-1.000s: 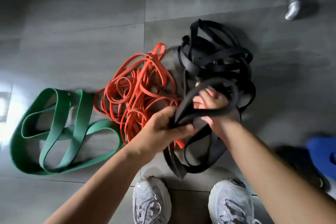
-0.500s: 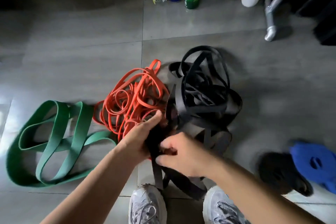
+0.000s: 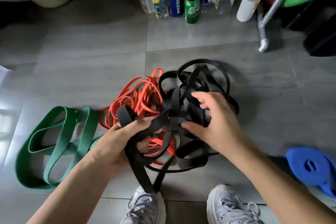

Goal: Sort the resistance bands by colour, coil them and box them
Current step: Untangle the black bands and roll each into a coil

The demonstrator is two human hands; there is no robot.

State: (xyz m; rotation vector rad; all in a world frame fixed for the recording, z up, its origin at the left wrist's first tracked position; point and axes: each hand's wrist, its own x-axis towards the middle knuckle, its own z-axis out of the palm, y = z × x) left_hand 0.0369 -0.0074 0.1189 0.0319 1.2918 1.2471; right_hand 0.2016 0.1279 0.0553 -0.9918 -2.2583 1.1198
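Head view: we see our left hand [image 3: 116, 143] at lower centre, its fingers [image 3: 140, 125] curled round a bunch of strands from the black bands [image 3: 200, 78]. One held strand hangs from the grip toward the bottom of the frame, ending by the left shoe [image 3: 145, 207]. Another runs up and right into the tangle.

Our right hand [image 3: 212, 123] is spread over that tangle with its fingers straight and apart, holding nothing. The knot lies directly under and just beyond them. This makes the right hand the nearer one for pulling a loop free, we judge, while the left anchors the bunch.

The orange bands [image 3: 138, 92] sit just left of the black pile, and some orange strands are caught under the black ones below our left hand.

By our count there are two hands and one green band [image 3: 54, 143], folded in loops on the floor [image 3: 91, 60] at lower left. One blue coil [image 3: 312, 165] lies at the right edge. The orange and black strands overlap too much to number. No box is in view.
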